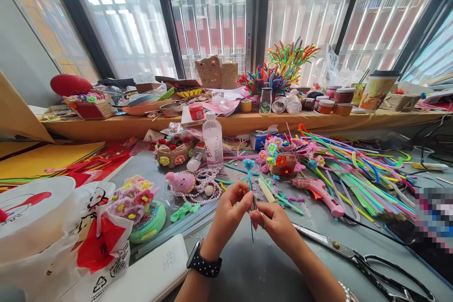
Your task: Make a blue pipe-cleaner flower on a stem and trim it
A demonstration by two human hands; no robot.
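My left hand (229,213) and my right hand (274,223) meet over the grey table, both pinching a thin blue pipe-cleaner stem (250,184). A small blue flower head (248,164) tops the stem just above my fingers. The stem's lower end hangs down between my hands. A dark watch with white dots (204,262) sits on my left wrist. A pink glue gun (318,191) lies right of my hands. Black-handled scissors (354,257) lie at the lower right.
A pile of coloured pipe cleaners (357,170) spreads at right. Small woven baskets of flowers (174,152) (281,158), a clear bottle (213,141), a pearl string (200,184), a white power bank (148,276) and plastic bags (53,231) surround me. The window ledge (233,122) is crowded with jars.
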